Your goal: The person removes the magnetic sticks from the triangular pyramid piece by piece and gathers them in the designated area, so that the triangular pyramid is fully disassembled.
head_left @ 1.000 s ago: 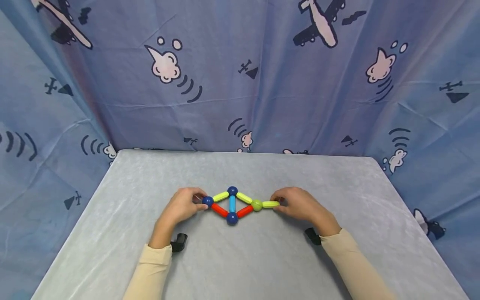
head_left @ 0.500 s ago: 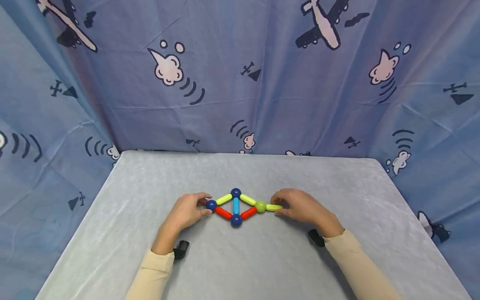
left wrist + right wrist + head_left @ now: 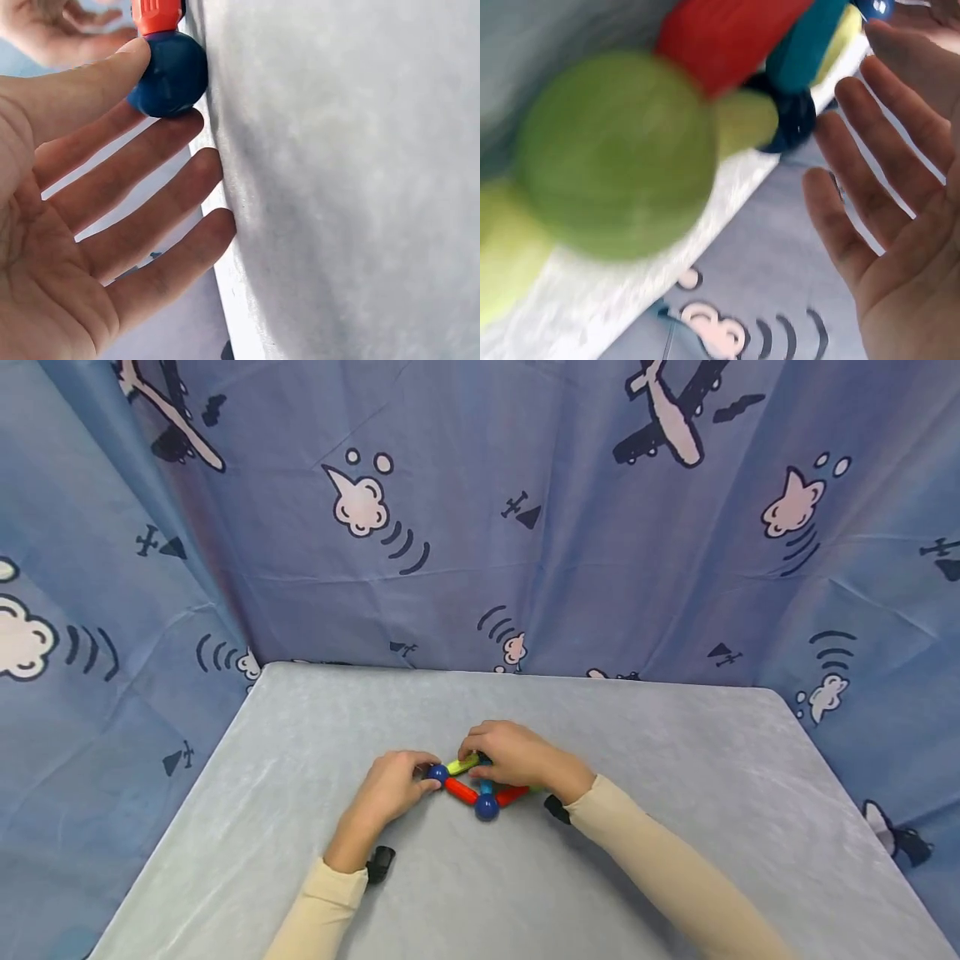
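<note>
On the table lies a figure of magnetic rods and balls. My left hand (image 3: 388, 792) pinches the dark blue ball (image 3: 171, 75) at its left corner between thumb and fingertips. From that ball run a yellow-green rod (image 3: 462, 766) and a red rod (image 3: 461, 791). The red rod meets a near blue ball (image 3: 487, 807), where a light blue rod (image 3: 487, 786) and a second red rod (image 3: 513, 795) also join. My right hand (image 3: 517, 756) hovers over the figure, fingertips by the yellow-green rod, fingers loosely spread. It hides the far blue ball in the head view. A green ball (image 3: 619, 154) looms in the right wrist view.
A pale grey cloth covers the table (image 3: 360, 710). Behind and beside it hangs a blue curtain (image 3: 450, 527) printed with planes and clouds. Each wrist wears a black camera mount (image 3: 381, 864).
My right hand has let go of the yellow-green rod at the right end and moved left over the figure. My left hand stays at the blue ball. The head view has shifted slightly.
</note>
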Available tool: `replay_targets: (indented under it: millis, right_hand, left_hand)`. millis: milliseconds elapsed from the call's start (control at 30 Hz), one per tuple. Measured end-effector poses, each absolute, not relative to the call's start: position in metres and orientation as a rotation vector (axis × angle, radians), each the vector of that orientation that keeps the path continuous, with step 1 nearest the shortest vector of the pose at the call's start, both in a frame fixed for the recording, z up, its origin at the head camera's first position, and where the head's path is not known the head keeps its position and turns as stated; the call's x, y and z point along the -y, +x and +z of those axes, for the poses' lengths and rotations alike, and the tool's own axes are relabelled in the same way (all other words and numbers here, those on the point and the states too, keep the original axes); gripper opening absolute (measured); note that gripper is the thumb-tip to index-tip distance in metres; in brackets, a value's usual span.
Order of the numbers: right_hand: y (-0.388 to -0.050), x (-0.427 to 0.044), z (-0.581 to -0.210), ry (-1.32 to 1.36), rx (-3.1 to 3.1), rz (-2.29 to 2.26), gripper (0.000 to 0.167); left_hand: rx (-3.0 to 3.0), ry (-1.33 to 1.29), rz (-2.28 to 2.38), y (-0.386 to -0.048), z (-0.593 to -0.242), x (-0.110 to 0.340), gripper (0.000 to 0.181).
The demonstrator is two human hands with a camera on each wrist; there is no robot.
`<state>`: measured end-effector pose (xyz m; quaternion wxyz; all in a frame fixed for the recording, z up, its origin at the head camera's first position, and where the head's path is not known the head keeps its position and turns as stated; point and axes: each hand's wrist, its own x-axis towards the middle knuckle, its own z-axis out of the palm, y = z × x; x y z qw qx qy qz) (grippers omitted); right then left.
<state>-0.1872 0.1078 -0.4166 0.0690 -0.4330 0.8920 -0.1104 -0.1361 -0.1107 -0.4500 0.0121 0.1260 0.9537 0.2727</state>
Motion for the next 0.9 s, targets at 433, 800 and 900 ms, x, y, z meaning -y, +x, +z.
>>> replay_targets:
  millis: [433, 800, 900]
  right_hand:
    - [-0.196, -0.088, -0.43, -1.342, -2.688, -0.324, 0.011]
    - [-0.196, -0.087, -0.433, -1.309, -2.704, -0.327, 0.008]
    - [-0.196, -0.086, -0.433, -1.321, -2.709, -0.305, 0.009]
  left_hand:
    - [-3.0, 0.377, 0.867, -0.137, -0.454, 0.111, 0.026]
    - [-2.993, 0.366, 0.871, -0.136, -0.454, 0.11, 0.027]
    - [-2.993, 0.358, 0.878, -0.136, -0.453, 0.11, 0.027]
